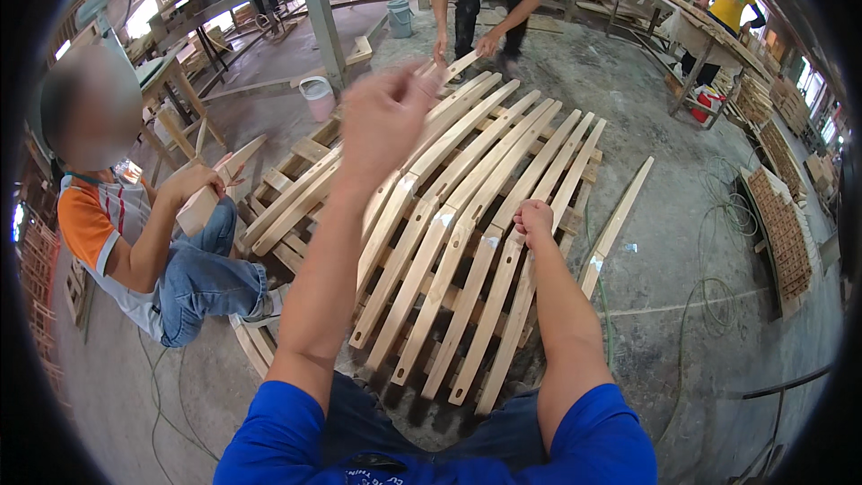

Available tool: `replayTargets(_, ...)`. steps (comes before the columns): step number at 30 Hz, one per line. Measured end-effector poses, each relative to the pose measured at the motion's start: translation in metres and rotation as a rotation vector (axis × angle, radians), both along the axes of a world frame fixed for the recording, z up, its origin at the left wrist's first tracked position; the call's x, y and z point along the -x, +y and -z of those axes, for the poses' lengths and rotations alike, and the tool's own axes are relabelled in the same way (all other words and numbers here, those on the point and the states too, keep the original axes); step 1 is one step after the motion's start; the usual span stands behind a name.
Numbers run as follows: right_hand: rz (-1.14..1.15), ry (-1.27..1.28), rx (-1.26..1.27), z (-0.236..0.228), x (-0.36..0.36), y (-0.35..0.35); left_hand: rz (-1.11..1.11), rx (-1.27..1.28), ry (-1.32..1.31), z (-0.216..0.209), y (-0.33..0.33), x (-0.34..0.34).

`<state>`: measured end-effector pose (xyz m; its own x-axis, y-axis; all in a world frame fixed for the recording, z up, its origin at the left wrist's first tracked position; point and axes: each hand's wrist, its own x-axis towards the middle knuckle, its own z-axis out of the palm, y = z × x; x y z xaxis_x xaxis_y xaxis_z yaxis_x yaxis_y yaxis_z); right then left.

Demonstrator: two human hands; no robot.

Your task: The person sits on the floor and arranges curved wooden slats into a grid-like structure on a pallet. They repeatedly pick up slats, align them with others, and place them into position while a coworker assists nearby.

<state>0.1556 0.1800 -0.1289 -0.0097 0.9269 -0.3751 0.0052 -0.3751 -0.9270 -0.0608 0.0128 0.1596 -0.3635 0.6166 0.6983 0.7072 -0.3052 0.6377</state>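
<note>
Several curved wooden bars [485, 256] lay side by side on the slatted pallet [312, 149] in the head view, looking stiff, smooth and fairly light, so that mid-length seemed the best place to grip one. Near the pallet's right edge the right hand [534, 218] was curled into a fist at a bar, while the left hand [386, 121], raised above, was too blurred to tell whether it pinched anything. Beyond the pallet's far left side stood a white bucket [320, 103] and a grey bucket [400, 20], contents indiscernible.
</note>
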Motion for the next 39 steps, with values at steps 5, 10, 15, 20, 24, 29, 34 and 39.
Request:
replayTargets(5,0.013,0.050,-0.011,0.002,-0.017,0.002,0.000,-0.316,-0.280,-0.059,-0.075,0.008)
replayTargets(10,0.033,0.061,0.018,0.004,-0.013,0.000,-0.037,-0.455,-0.248,-0.072,-0.114,0.034)
replayTargets(15,0.005,0.042,-0.009,-0.004,-0.008,0.000,0.015,-0.568,-0.265,-0.080,-0.132,0.042)
replayTargets(20,0.009,0.082,-0.012,-0.008,-0.015,0.001,0.056,-0.588,-0.234,-0.079,-0.130,0.034)
replayTargets(24,0.005,0.100,-0.001,-0.008,-0.013,-0.003,0.051,-0.575,-0.211,-0.079,-0.132,0.037)
replayTargets(29,0.006,0.093,0.000,-0.008,-0.017,-0.001,0.091,-0.582,-0.196,-0.076,-0.129,0.040)
replayTargets(34,-0.006,0.098,0.013,-0.004,-0.012,-0.004,0.058,-0.560,-0.206,-0.075,-0.126,0.036)
replayTargets(39,-0.001,0.093,-0.002,-0.009,-0.015,-0.002,0.068,-0.575,-0.202,-0.076,-0.127,0.032)
